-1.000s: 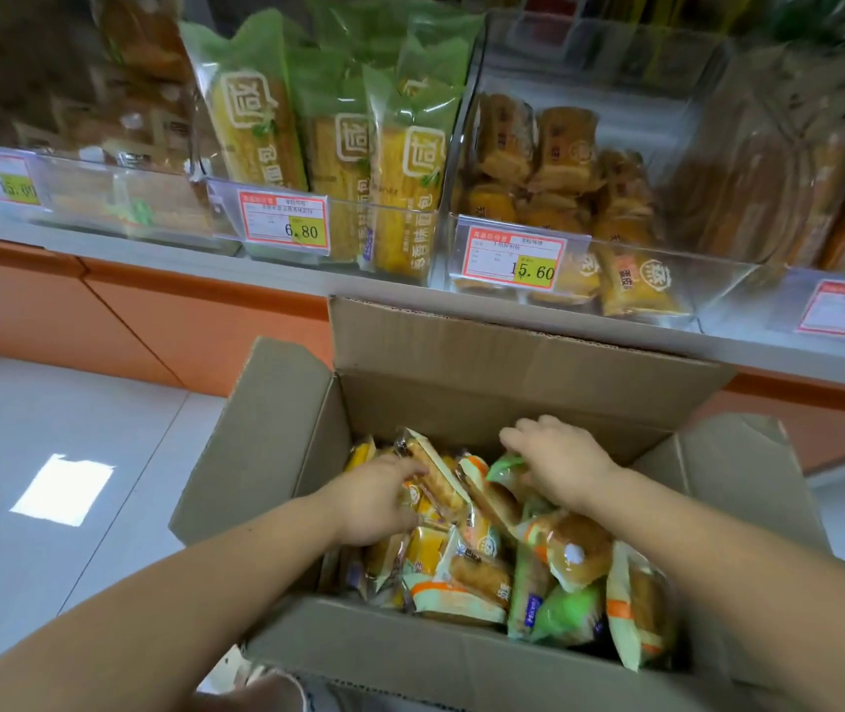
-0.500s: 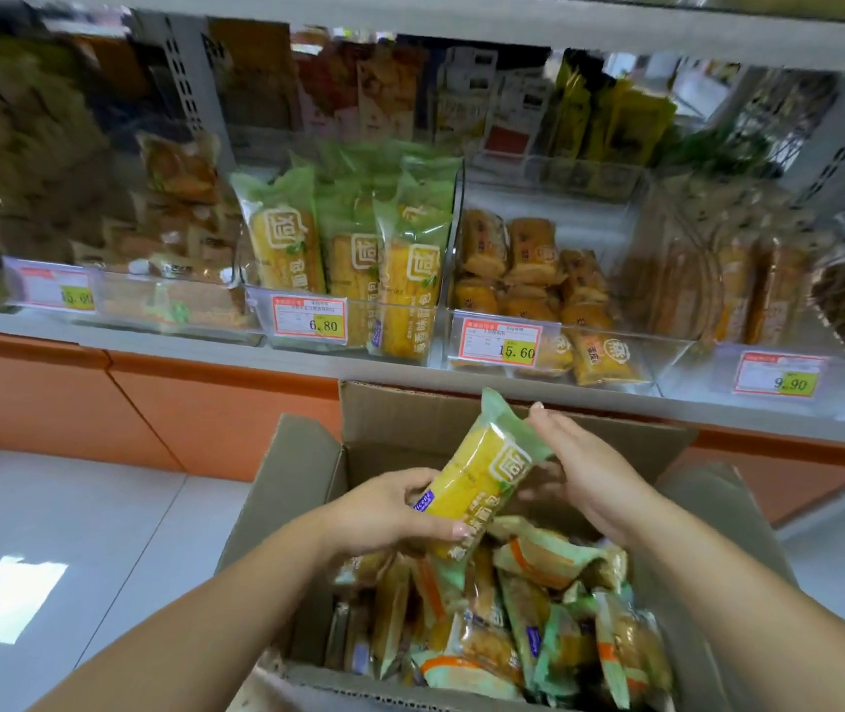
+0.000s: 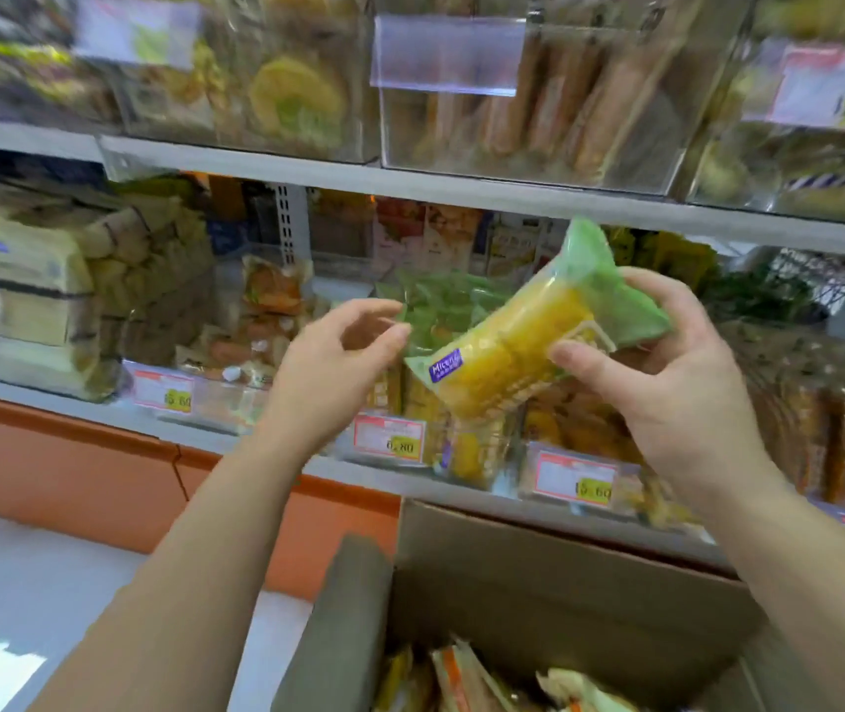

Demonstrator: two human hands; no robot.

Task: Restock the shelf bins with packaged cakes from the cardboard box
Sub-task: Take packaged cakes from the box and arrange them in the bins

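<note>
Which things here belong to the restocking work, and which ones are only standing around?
Job: cake pack gripped by the right hand; left hand, open beside it; cardboard box; matching green packs behind it.
Lying about: long breads up top; pale packs at far left; orange base panel.

I read 6.80 on the yellow-patched price tag, 15.60 on the neighbouring tag, and a purple label on the cake pack beginning "Mit"; other tags blur.
</note>
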